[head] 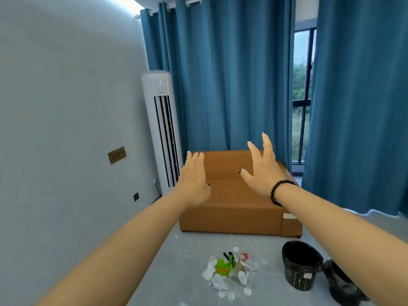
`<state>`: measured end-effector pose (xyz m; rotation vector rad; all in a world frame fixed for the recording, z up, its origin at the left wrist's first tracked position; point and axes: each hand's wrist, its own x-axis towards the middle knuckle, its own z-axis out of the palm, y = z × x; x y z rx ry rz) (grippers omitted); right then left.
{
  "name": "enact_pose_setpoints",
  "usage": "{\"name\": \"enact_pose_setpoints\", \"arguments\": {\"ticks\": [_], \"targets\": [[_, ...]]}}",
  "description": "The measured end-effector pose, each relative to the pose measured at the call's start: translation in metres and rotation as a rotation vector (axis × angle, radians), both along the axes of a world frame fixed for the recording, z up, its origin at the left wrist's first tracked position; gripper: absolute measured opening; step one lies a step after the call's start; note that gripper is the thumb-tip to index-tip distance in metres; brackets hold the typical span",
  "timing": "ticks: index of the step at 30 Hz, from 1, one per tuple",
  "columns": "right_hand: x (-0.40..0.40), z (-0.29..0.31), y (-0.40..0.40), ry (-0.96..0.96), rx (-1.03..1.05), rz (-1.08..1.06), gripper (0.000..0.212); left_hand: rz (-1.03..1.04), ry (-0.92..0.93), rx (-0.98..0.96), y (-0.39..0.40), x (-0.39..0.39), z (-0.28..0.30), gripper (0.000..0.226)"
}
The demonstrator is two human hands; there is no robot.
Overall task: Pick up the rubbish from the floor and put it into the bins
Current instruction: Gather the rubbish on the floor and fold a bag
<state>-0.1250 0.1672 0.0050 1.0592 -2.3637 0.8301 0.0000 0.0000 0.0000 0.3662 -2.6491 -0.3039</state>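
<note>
A heap of rubbish (229, 270) lies on the grey floor in front of the sofa: white paper scraps, a green wrapper and a small red and white piece. To its right stands a black bin (301, 266), and a second dark bin (344, 283) sits partly hidden behind my right forearm. My left hand (194, 180) is stretched out at chest height, fingers straight and together, holding nothing. With fingers spread, my right hand (262, 168) is raised beside it and empty; a dark bead bracelet sits on that wrist. Both hands are well above the rubbish.
A brown sofa (240, 208) stands against blue curtains (231, 74). A tall white air conditioner (162, 129) is in the left corner by the grey wall. A window (302, 96) shows between the curtains at right.
</note>
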Motion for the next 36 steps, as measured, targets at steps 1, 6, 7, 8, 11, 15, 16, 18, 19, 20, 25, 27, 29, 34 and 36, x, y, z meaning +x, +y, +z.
{"name": "enact_pose_setpoints", "arguments": {"ticks": [1,6,7,8,11,15,16,18,19,20,25,27,29,34,36], "targets": [[0.002,-0.003,-0.014,-0.013,-0.012,0.009,0.076,0.017,-0.011,-0.029,-0.012,0.005,-0.001,0.085],[0.018,-0.025,-0.091,-0.073,0.058,0.046,0.079,0.041,-0.089,-0.07,-0.09,0.029,-0.021,0.089],[0.017,-0.027,-0.1,-0.065,0.073,0.059,0.08,0.036,-0.094,-0.097,-0.098,0.03,-0.025,0.09],[0.014,-0.031,-0.114,-0.071,0.092,0.068,0.08,0.027,-0.115,-0.107,-0.113,0.029,-0.032,0.092],[-0.004,-0.043,-0.148,-0.124,0.145,0.082,0.081,0.005,-0.17,-0.105,-0.142,0.015,-0.052,0.094],[-0.055,-0.06,-0.195,-0.229,0.219,0.097,0.081,-0.003,-0.201,-0.051,-0.181,-0.03,-0.073,0.094],[-0.069,-0.065,-0.206,-0.269,0.237,0.111,0.082,0.004,-0.203,-0.044,-0.189,-0.041,-0.08,0.093],[-0.097,-0.079,-0.23,-0.364,0.247,0.143,0.084,0.006,-0.219,0.014,-0.209,-0.069,-0.095,0.092],[-0.11,-0.087,-0.239,-0.404,0.247,0.147,0.085,0.01,-0.23,0.041,-0.216,-0.082,-0.102,0.092],[-0.126,-0.096,-0.25,-0.44,0.252,0.147,0.086,0.005,-0.244,0.057,-0.226,-0.1,-0.109,0.092],[-0.183,-0.131,-0.29,-0.502,0.301,0.116,0.085,-0.017,-0.296,0.144,-0.263,-0.169,-0.136,0.093],[-0.204,-0.142,-0.305,-0.501,0.319,0.106,0.083,-0.039,-0.302,0.164,-0.28,-0.197,-0.146,0.095],[-0.213,-0.149,-0.312,-0.49,0.374,0.118,0.082,-0.064,-0.315,0.15,-0.293,-0.212,-0.153,0.097],[-0.252,-0.182,-0.347,-0.482,0.481,0.128,0.09,-0.149,-0.346,0.114,-0.34,-0.272,-0.173,0.099],[-0.27,-0.192,-0.366,-0.503,0.459,0.117,0.092,-0.176,-0.344,0.104,-0.359,-0.298,-0.18,0.099]]}}
